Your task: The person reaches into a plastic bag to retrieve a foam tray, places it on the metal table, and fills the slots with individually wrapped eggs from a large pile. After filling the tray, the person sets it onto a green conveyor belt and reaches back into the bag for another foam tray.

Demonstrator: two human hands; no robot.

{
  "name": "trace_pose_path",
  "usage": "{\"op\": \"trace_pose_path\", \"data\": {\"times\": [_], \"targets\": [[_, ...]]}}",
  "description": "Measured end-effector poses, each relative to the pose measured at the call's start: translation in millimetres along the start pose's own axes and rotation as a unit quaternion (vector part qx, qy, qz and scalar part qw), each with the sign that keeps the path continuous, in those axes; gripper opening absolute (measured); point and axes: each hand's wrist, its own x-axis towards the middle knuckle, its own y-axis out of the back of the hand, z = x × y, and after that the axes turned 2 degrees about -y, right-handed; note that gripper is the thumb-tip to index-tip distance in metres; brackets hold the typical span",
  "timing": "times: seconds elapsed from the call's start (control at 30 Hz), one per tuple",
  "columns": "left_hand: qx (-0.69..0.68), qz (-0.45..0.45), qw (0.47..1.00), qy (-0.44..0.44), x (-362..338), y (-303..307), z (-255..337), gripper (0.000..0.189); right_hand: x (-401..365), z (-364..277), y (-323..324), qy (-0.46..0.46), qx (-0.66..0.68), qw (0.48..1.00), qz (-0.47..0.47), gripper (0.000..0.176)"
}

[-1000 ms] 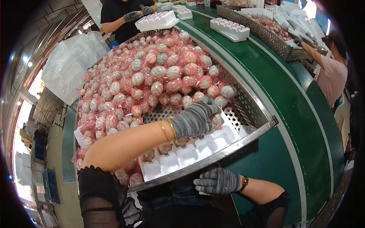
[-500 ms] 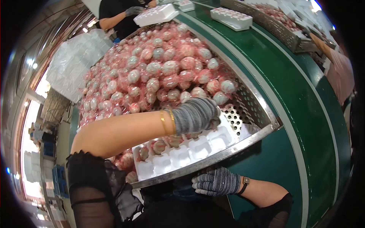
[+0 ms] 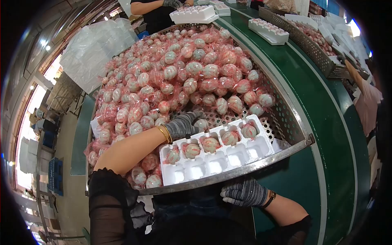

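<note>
My left hand [image 3: 182,125], in a grey knit glove, reaches over the back edge of a white foam tray [image 3: 216,164]. Its fingers close around an egg in clear and red wrap [image 3: 201,124]. Several wrapped eggs sit in the tray's back row, among them a speckled one [image 3: 210,145]; the front-row cells hold none. Beyond lies a large heap of wrapped eggs [image 3: 169,72] in a perforated metal bin [image 3: 288,108]. Below the bin's front rim rests my right hand [image 3: 245,192], also gloved, its fingers loosely extended with nothing in them.
A green conveyor belt [image 3: 314,94] runs along the right, carrying a filled foam tray [image 3: 268,32]. At the far end a co-worker's gloved hand [image 3: 172,4] is near another tray [image 3: 192,14]. Clear plastic sheeting [image 3: 96,51] stands left; another metal bin [image 3: 298,41] lies across the belt.
My left hand has moved left from the tray's right end to its back edge, uncovering the eggs in the back row. The view has shifted; my right hand stays below the rim.
</note>
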Motion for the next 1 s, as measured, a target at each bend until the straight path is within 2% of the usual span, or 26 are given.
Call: {"op": "trace_pose_path", "data": {"times": [0.03, 0.13, 0.2, 0.27, 0.33, 0.43, 0.57, 0.73, 0.83, 0.87, 0.97, 1.0], "targets": [[-0.07, 0.048, 0.996, -0.017, 3, 2, 0, 0.049, 1, -1, 1, -0.038, 0.009, 0.999, -0.003, 0.019], [-0.281, 0.174, 0.942, -0.061, 7, 16, 26, 0.045, 0, 3, -2, -0.008, 0.01, 1.0, 0.025, 0.021], [-0.277, 0.194, 0.931, -0.134, 6, 29, 75, 0.041, 0, 2, -4, -0.048, 0.01, 0.999, -0.002, 0.023], [-0.275, 0.151, 0.932, -0.179, 5, 37, 125, 0.04, 1, 2, -2, -0.054, -0.005, 0.999, -0.009, 0.025], [-0.27, 0.038, 0.941, -0.2, 7, 36, 164, 0.041, -2, 3, -2, -0.053, -0.015, 0.998, -0.006, 0.025], [0.007, 0.002, 0.947, -0.322, 14, 28, 193, 0.044, -5, 2, -1, -0.069, -0.008, 0.998, -0.006, 0.026], [0.117, -0.131, 0.952, -0.252, 24, 23, 218, 0.046, -6, 5, -3, -0.064, 0.009, 0.998, -0.006, 0.028], [0.271, -0.262, 0.904, -0.2, 44, 14, 252, 0.022, -5, 3, -1, -0.069, 0.01, 0.997, -0.02, 0.029], [0.225, -0.216, 0.92, -0.236, 45, 3, 237, 0.022, -3, 3, 3, -0.066, 0.029, 0.997, -0.014, 0.029], [0.214, -0.239, 0.924, -0.207, 38, 14, 247, 0.028, -2, 2, 4, -0.062, 0.036, 0.997, -0.007, 0.029], [0.045, -0.187, 0.959, -0.21, 33, 22, 232, 0.039, -2, 0, 5, -0.088, 0.056, 0.994, -0.026, 0.03], [-0.04, -0.205, 0.955, -0.209, 33, 26, 227, 0.043, -3, -1, 4, -0.091, 0.053, 0.994, -0.033, 0.03]]}}
